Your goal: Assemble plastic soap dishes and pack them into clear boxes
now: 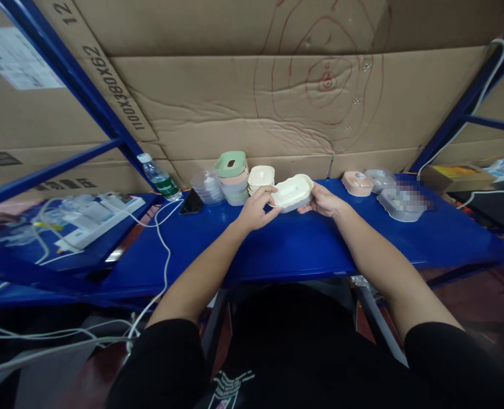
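Both my hands hold a cream plastic container (294, 192) with a greyish lower part, raised a little above the blue table. My left hand (258, 209) is closed on its left end, thumb along the near side. Around the right end my right hand (323, 200) is closed, with fingers beneath it. Close behind my left hand stands a stack of cream containers (261, 176). Beside that is a taller stack of containers, a green one (230, 163) on top and pink and grey ones below. Several clear plastic pieces (207, 186) sit left of these.
On the right lie a pink container (357, 183) and clear lids (400, 204), partly blurred out. A water bottle (160, 177) and a dark triangular object (191, 202) stand left. White cables (166, 250) cross the left table edge. Cardboard (218, 91) walls the back between blue posts.
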A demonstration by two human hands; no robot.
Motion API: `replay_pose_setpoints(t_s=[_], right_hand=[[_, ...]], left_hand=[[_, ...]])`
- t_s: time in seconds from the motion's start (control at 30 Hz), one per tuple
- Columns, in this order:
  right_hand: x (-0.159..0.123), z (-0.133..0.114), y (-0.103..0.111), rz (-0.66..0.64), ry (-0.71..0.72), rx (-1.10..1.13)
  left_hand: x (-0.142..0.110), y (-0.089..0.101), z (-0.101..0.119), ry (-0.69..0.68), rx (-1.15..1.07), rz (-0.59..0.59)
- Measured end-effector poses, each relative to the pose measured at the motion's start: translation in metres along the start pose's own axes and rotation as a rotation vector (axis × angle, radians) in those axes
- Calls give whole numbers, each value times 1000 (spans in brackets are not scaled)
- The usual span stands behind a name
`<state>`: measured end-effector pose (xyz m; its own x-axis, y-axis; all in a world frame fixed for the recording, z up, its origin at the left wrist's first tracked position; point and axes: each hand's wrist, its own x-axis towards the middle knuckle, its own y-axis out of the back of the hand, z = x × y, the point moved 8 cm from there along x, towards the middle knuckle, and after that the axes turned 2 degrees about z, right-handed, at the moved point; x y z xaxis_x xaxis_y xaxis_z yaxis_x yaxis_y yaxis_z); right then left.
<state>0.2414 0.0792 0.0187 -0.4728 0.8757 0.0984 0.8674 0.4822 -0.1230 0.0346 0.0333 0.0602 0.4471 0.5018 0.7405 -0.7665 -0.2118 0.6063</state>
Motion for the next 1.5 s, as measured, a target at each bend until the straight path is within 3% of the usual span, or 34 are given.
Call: replay_pose_setpoints(t_s=[0.1,0.27,0.4,0.47,0.57,0.67,0.8,0.93,1.13,1.37,1.5], right_hand=[[1,1,0,5,33,-48],[6,-3,5,134,114,-94],[5,-15,6,221,182,-193],[2,-21,8,285,187,-261],[-2,-22,9,319,153,-300],[0,-18,5,294,119,-296],[3,-13,-3,249,106,-309],[3,-12,-7,230,100,-321],[3,-11,-6,232,97,-313],[3,-12,-4,240,110,-326],[3,-17,8,328,150,-330]], left_hand=[[0,-3,-11,91,-130,-2],[1,-7,-28,175,-290,23],[4,0,-44,232,-332,134],[4,15,-50,238,-253,268],[-1,40,-49,246,48,455],[-2,49,-41,291,335,513],[5,36,-39,289,469,455],[10,17,-46,247,464,349],[10,3,-54,252,453,221],[10,5,-53,239,404,220],[9,12,-37,155,398,230]])
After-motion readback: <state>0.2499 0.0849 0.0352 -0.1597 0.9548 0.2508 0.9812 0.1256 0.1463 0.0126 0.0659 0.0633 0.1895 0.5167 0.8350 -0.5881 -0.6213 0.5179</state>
